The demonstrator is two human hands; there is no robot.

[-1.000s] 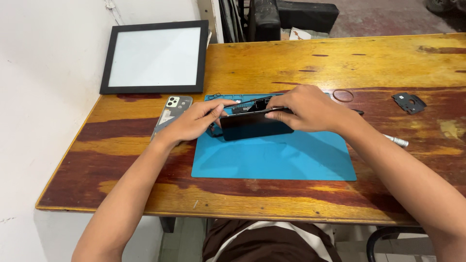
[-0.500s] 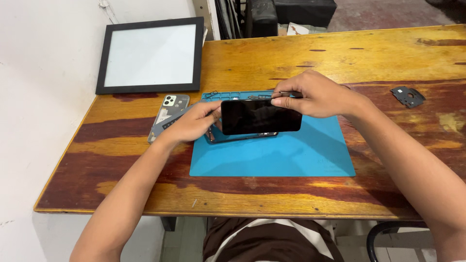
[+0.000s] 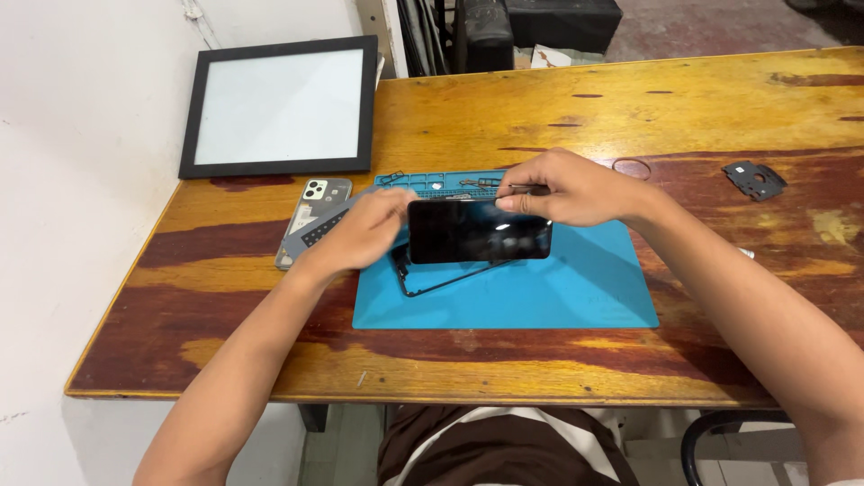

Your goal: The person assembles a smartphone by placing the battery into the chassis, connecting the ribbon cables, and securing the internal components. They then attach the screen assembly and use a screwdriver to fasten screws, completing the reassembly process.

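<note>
Above a blue work mat (image 3: 576, 297) on a worn wooden table (image 3: 558, 108), a black phone screen (image 3: 479, 230) lies lengthwise left to right, glass apparently facing the camera. Left hand (image 3: 364, 229) and right hand (image 3: 567, 187) pinch its ends.

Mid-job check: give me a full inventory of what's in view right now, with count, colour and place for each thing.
phone screen panel: 1, black, glossy, held up above the mat between both hands
phone frame: 1, black, on the mat under the panel
work mat: 1, blue, table centre
phone back cover: 1, grey, left of the mat
framed panel: 1, black frame, white face, table's far left corner
small plate: 1, dark, far right
ring: 1, thin, dark, beyond the right wrist
table: 1, wooden, orange-brown
left hand: at the panel's left end
right hand: at the panel's top right
</note>
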